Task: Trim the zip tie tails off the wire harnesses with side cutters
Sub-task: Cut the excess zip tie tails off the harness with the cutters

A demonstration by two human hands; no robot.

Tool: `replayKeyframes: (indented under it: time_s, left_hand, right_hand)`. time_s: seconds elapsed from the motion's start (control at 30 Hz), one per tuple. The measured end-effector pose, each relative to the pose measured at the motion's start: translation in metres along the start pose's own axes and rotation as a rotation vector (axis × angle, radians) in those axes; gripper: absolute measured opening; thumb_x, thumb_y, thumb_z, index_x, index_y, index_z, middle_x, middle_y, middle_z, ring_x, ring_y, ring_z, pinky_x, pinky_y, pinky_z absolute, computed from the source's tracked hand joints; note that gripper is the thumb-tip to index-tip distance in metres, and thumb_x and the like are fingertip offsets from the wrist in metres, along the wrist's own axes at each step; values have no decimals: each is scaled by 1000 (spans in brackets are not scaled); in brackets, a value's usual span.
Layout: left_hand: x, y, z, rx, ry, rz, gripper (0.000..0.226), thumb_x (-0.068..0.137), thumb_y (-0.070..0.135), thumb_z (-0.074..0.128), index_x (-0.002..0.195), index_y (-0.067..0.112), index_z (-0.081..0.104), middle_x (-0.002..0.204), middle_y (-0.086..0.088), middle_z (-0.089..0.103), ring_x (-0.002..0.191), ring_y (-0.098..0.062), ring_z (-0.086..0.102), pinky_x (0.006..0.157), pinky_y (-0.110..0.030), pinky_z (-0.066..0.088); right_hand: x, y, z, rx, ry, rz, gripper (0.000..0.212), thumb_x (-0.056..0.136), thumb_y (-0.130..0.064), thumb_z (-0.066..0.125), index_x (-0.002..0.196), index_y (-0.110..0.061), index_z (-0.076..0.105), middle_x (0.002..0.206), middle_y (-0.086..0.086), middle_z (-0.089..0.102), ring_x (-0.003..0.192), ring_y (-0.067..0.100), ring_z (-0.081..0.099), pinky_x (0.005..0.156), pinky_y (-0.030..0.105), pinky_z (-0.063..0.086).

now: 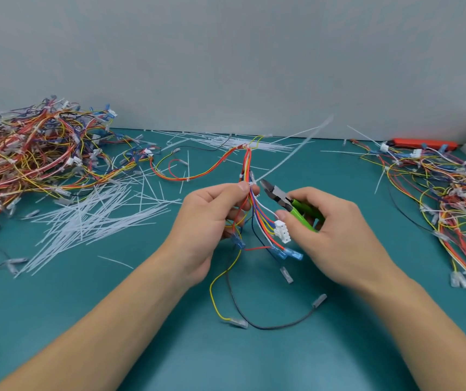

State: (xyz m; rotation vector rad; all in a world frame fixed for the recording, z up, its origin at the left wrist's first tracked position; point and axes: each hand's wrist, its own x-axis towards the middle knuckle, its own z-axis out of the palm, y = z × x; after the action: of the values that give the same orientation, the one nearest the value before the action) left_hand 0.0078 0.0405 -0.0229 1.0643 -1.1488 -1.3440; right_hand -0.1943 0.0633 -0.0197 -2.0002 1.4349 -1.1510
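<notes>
My left hand point(209, 221) grips a multicoloured wire harness point(247, 165) just below a white zip tie head. The tie's long translucent tail point(293, 150) sticks up and to the right. My right hand point(330, 235) holds green-handled side cutters point(285, 200), whose dark jaws point up-left and sit right beside the base of that tail. The harness's white connector point(281, 231) and blue terminals point(288, 253) hang between my hands.
A big heap of harnesses point(34, 153) lies at the left, another pile of harnesses point(449, 198) at the right. Cut white tie tails point(85, 218) are strewn over the green mat point(169, 348). A red tool point(423, 143) lies by the back wall.
</notes>
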Motion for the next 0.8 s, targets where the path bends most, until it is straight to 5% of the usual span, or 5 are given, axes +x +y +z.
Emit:
replayKeyframes:
  time_s: [0.43, 0.6, 0.8]
  left_hand:
    - [-2, 1, 3, -22, -37, -27, 24, 97, 32, 65, 100, 15, 81, 70, 7, 60, 59, -8, 48, 54, -22, 39]
    - [-5, 1, 2, 10, -104, -43, 20, 93, 33, 69, 85, 18, 78, 67, 8, 60, 60, -9, 50, 56, -19, 42]
    - [-5, 0, 3, -23, -145, -72, 35, 86, 36, 69, 98, 5, 77, 69, 6, 59, 61, -9, 48, 56, -19, 42]
  right_hand:
    - [0, 5, 0, 17, -39, -25, 10, 92, -35, 74, 101, -29, 72, 81, -8, 65, 73, 14, 57, 74, 30, 49]
    - [1, 5, 2, 25, -11, -44, 15, 92, -35, 74, 105, -28, 73, 86, -10, 69, 82, 14, 62, 80, 33, 51]
    - [1, 7, 1, -22, 12, -73, 21, 92, -38, 76, 110, -27, 76, 87, -10, 68, 84, 14, 61, 80, 35, 50]
